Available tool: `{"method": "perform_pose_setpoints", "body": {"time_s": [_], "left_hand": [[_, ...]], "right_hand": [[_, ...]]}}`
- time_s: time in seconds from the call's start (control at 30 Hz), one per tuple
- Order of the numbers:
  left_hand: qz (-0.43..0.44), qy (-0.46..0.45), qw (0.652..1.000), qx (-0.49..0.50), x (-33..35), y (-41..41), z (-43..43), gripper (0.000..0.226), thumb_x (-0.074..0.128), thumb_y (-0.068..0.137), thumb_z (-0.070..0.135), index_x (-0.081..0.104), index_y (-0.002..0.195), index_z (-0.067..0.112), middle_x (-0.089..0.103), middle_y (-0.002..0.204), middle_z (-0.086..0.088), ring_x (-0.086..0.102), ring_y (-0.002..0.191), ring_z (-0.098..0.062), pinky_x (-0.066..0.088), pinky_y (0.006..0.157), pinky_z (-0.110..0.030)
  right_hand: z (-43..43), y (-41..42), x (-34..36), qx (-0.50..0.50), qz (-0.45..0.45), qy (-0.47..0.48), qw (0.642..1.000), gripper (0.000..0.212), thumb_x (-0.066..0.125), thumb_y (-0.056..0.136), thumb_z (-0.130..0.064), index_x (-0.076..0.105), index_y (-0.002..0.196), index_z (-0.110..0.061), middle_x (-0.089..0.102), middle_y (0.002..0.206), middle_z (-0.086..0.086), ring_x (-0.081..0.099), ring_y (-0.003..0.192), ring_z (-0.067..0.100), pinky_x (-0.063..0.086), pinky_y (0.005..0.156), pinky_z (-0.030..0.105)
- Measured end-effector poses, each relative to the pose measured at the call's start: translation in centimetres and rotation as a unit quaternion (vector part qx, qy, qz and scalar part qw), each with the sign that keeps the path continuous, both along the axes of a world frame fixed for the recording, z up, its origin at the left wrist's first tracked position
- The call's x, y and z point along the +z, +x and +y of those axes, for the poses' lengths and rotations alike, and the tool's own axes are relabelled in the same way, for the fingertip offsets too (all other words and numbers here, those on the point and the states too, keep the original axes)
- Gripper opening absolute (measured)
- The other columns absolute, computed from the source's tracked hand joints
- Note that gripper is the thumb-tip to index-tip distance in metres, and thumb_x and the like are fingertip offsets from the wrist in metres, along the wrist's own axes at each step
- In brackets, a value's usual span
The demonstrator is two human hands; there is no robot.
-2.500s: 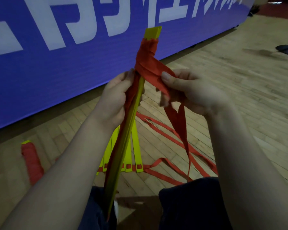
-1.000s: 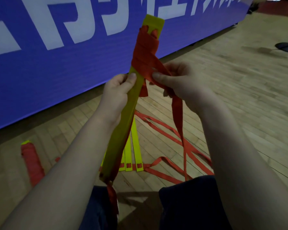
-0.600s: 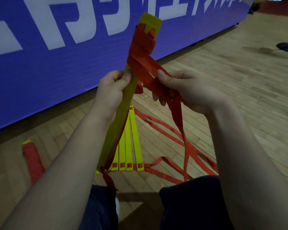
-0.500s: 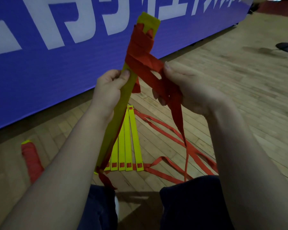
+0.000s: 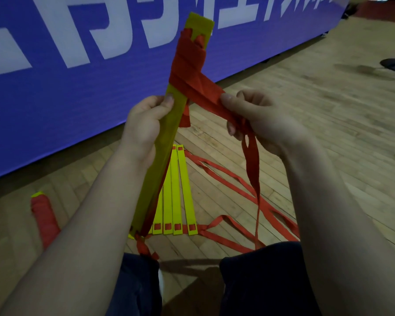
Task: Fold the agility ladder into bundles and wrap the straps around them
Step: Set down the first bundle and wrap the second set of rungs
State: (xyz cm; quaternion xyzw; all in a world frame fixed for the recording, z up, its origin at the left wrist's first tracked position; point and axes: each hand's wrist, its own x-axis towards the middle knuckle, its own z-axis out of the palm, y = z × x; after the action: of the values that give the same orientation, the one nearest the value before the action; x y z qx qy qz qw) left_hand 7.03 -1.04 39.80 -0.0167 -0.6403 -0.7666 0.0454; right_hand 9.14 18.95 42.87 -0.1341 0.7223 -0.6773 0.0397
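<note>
The left hand (image 5: 144, 126) is curling its grip round the middle of the yellow bundle (image 5: 162, 151) of stacked rungs, thumb pressing on the front face, and is holding it upright with a slight tilt to the right. The right hand (image 5: 260, 119) is pinching the red strap (image 5: 205, 93) between thumb and curled fingers just beside the bundle, its grip pulling the strap taut from the red wrapping (image 5: 188, 58) covering the bundle's upper part, below a bare yellow tip. From that hand the strap's free length is hanging down to the wooden floor (image 5: 328, 115), where loose straps (image 5: 233, 185) are lying beside several flat yellow rungs (image 5: 176, 195). A second wrapped bundle (image 5: 45, 215) is lying on the floor at the left, near a blue banner (image 5: 55, 87).
</note>
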Motion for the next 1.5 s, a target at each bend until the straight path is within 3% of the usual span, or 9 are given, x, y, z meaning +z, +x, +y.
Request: {"method": "perform_pose_setpoints", "body": {"time_s": [0.3,0.5,0.73,0.9,1.0,1.17,1.27,1.4,1.5], "left_hand": [[-0.038,0.153,0.986,-0.059,0.1,0.2,0.7,0.021,0.048,0.096,0.017,0.066,0.099,0.006,0.071,0.096,-0.012,0.069,0.097,-0.025,0.055,0.092,-0.039],[-0.057,0.196,0.975,-0.092,1.0,1.3,1.2,0.047,0.035,0.102,0.015,0.071,0.072,0.014,0.065,0.056,0.001,0.061,0.048,-0.009,0.047,0.048,-0.019],[-0.080,0.230,0.948,-0.203,0.5,1.9,1.6,0.037,0.043,0.095,0.038,0.060,0.076,0.010,0.046,0.058,-0.001,0.039,0.047,-0.010,0.028,0.049,-0.021],[-0.034,0.223,0.898,-0.377,0.3,2.1,1.7,0.063,0.087,0.062,0.040,0.049,0.101,0.007,0.041,0.067,0.002,0.039,0.053,-0.005,0.028,0.052,-0.019],[-0.046,0.232,0.907,-0.349,0.1,2.0,2.2,0.042,0.083,0.064,0.014,0.048,0.087,0.008,0.046,0.066,0.002,0.041,0.051,-0.004,0.032,0.049,-0.017],[-0.088,0.234,0.927,-0.279,0.7,2.8,2.3,0.023,0.057,0.077,0.015,0.071,0.088,0.002,0.068,0.083,-0.010,0.064,0.066,-0.013,0.050,0.055,-0.023],[-0.090,0.218,0.942,-0.238,0.6,2.9,2.5,0.020,0.059,0.075,0.015,0.075,0.079,0.004,0.072,0.081,-0.009,0.071,0.077,-0.016,0.058,0.063,-0.030],[-0.044,0.206,0.942,-0.260,0.5,2.8,2.4,0.022,0.055,0.086,0.014,0.065,0.101,0.001,0.072,0.083,-0.010,0.071,0.083,-0.018,0.059,0.081,-0.040],[-0.041,0.163,0.959,-0.227,0.2,2.6,2.7,0.031,0.054,0.083,0.018,0.057,0.109,0.002,0.072,0.078,-0.007,0.072,0.078,-0.016,0.059,0.070,-0.030]], "right_hand": [[-0.8,-0.5,-0.9,0.035,-0.076,-0.080,0.993,0.039,0.069,0.079,-0.013,0.034,0.061,-0.011,0.049,0.041,0.005,0.034,0.027,0.010,0.019,0.033,0.021],[-0.1,-0.4,-0.5,0.078,-0.035,-0.042,0.995,0.030,0.064,0.079,-0.026,0.062,0.096,-0.002,0.046,0.041,0.004,0.029,0.026,0.008,0.014,0.029,0.020],[-0.7,-0.7,-0.7,0.057,0.014,-0.027,0.998,0.020,0.065,0.085,-0.022,0.057,0.083,-0.004,0.059,0.077,0.017,0.055,0.046,0.011,0.035,0.044,0.021],[-1.1,-0.8,-0.4,0.004,0.010,-0.019,1.000,0.016,0.065,0.084,-0.022,0.060,0.089,-0.008,0.059,0.057,0.002,0.032,0.050,0.020,0.013,0.047,0.031],[-1.0,-0.8,-0.4,-0.017,-0.002,-0.021,1.000,0.023,0.063,0.090,-0.015,0.063,0.112,-0.009,0.055,0.057,0.002,0.030,0.056,0.022,0.011,0.052,0.035],[-1.0,-0.3,-0.3,0.031,-0.007,-0.095,0.995,0.023,0.045,0.099,0.000,0.056,0.116,0.009,0.057,0.051,-0.012,0.047,0.039,0.000,0.033,0.039,0.011],[-0.2,-0.7,-0.6,0.039,0.003,-0.102,0.994,0.033,0.057,0.093,-0.010,0.058,0.124,0.001,0.060,0.060,-0.012,0.033,0.043,0.003,0.018,0.039,0.018],[0.4,-1.1,-0.9,0.043,0.011,-0.099,0.994,0.031,0.060,0.089,-0.014,0.064,0.118,-0.002,0.062,0.066,-0.005,0.029,0.044,0.007,0.012,0.042,0.027],[0.4,-1.2,-1.1,0.037,0.007,-0.094,0.995,0.030,0.062,0.086,-0.015,0.065,0.112,-0.002,0.061,0.066,-0.002,0.030,0.042,0.007,0.013,0.039,0.026]]}}
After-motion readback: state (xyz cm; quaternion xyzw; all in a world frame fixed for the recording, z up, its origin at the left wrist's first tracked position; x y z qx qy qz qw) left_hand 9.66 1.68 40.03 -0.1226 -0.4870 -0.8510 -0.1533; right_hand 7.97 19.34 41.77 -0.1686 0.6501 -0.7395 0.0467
